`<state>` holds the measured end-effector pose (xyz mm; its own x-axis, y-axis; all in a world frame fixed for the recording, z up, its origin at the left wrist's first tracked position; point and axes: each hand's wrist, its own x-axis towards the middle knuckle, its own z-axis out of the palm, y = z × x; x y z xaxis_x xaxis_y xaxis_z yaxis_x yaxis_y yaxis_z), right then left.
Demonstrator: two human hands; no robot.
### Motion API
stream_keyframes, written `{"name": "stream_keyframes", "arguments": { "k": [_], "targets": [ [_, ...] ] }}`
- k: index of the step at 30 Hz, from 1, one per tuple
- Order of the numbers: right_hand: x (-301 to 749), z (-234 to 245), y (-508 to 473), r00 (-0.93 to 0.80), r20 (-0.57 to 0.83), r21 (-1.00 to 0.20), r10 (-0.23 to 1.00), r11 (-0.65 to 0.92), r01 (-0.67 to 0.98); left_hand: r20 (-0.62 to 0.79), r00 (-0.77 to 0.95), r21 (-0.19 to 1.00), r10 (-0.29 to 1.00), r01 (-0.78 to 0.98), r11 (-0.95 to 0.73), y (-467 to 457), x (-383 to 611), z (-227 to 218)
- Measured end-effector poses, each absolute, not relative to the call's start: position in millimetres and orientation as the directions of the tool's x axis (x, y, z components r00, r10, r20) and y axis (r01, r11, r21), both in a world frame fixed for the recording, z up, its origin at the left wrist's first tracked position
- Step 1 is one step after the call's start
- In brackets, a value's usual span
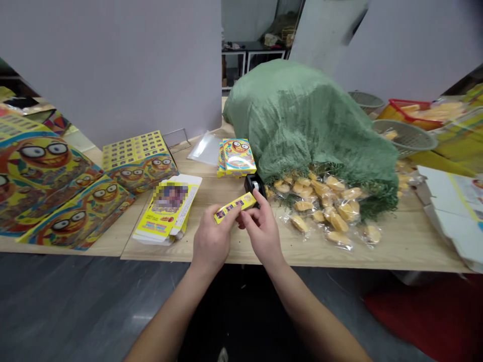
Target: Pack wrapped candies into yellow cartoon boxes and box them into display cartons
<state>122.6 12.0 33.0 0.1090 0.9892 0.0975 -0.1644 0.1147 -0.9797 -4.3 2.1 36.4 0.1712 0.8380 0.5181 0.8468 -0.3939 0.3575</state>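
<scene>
Left hand [213,240] and right hand [263,229] both pinch a yellow printed strip [234,207], held above the wooden table [407,249], just near of a black tape dispenser [253,187]. Bagged yellow snacks [320,211] spill right from a green mesh sack [302,115].

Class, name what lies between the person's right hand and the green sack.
A black tape dispenser sits there, just beyond the right hand, below the green sack, in the head view.
</scene>
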Motion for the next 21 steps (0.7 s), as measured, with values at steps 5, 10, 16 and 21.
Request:
{"name": "stream_keyframes", "arguments": {
  "k": [5,10,16,21],
  "targets": [
    [140,13,21,0.209,0.097,-0.976,0.973,0.052,0.212,0.575,0.04,0.558,0.817,0.711,-0.427,3,-9,38],
    [175,3,23,-0.001,0.232,-0.885,0.973,0.211,0.416,0.391,-0.244,0.872,0.887,0.407,-0.273,0,-30,29],
    [155,-22,-14,-0.286,0.431,-0.496,0.856,0.489,0.718,0.461,-0.175,0.805,0.87,0.496,-0.326,0,-36,6],
    [180,-48,-26,-0.274,0.455,-0.475,0.847,0.492,0.729,0.232,0.487,0.468,0.842,0.702,-0.536,2,-33,-31]
  ]
}}
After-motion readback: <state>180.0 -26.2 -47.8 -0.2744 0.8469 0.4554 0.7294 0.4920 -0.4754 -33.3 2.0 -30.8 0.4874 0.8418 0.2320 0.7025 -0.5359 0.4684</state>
